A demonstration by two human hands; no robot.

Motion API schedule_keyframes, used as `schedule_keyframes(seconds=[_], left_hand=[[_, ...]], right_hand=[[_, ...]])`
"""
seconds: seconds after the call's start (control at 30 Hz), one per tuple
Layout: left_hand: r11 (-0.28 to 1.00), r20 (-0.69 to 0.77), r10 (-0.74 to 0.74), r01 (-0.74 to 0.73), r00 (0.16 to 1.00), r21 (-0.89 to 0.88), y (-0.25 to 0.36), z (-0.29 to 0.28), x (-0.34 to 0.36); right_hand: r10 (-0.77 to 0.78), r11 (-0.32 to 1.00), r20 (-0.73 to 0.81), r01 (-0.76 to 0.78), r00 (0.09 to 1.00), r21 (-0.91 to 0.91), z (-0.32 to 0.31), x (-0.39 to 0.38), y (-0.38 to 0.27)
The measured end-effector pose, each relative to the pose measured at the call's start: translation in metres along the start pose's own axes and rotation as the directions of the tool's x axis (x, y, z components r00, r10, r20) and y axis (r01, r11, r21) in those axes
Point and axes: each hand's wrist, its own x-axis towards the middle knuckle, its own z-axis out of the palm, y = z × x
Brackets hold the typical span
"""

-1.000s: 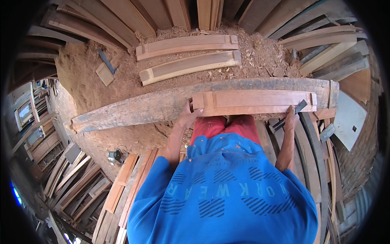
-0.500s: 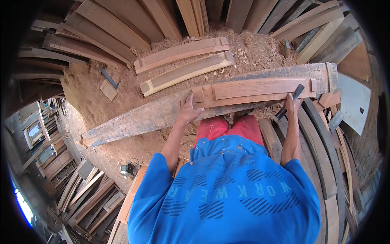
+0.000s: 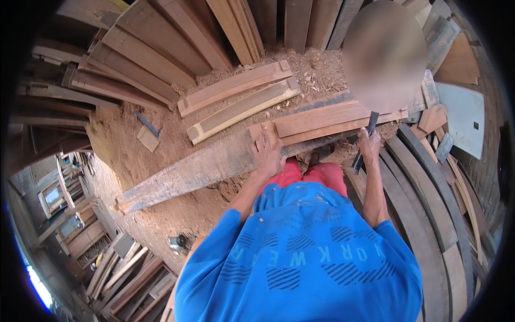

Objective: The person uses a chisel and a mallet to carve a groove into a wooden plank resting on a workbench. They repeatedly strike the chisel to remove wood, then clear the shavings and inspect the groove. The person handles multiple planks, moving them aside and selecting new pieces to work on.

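Observation:
A long reddish wooden board [image 3: 316,121] with a raised panel lies along a thick, weathered beam [image 3: 185,167] in front of me. My left hand [image 3: 266,153] grips the board's left end, fingers over its face and thumb by the near edge. In my right hand [image 3: 369,145], near the board's right part, is a dark bar-shaped tool [image 3: 373,122]; its ends stick out above and below the closed fist. A blurred oval hides part of the board and beam at the right.
Two shaped wooden pieces [image 3: 236,88] [image 3: 244,110] lie on shavings beyond the beam. A dark blade-like strip [image 3: 147,123] rests by a small wood offcut [image 3: 147,139]. Planks [image 3: 155,45] lean at the back; curved boards [image 3: 429,188] are stacked at right. A power tool [image 3: 179,242] sits lower left.
My left hand has moved from the board's near edge onto its left end and taken hold. My right hand, still holding the dark tool, has shifted slightly left and down. The view has shifted.

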Motion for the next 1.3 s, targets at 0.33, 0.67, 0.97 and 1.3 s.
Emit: schedule_keyframes(seconds=[0.33, 0.67, 0.97, 1.3], left_hand=[[0.707, -0.359, 0.631, -0.700, 0.688, -0.100, 0.024, -0.073, 0.007], [0.649, -0.274, 0.455, -0.526, 0.847, -0.550, -0.087, -0.099, 0.030], [0.872, 0.272, 0.079, 0.065, 0.959, -0.485, -0.127, -0.044, 0.068], [0.895, 0.192, -0.042, 0.122, 0.980, -0.428, -0.086, -0.026, 0.075]], right_hand=[[-0.175, 0.800, 0.665, -0.289, 0.726, 0.525, 0.120, -0.093, -0.067], [0.142, 0.896, 0.704, -0.393, 0.696, 0.208, 0.174, -0.113, -0.088], [0.330, 0.832, 0.293, -0.423, 0.897, 0.359, 0.103, -0.087, 0.009], [0.383, 0.854, 0.184, -0.423, 0.905, 0.303, 0.107, -0.077, 0.095]])
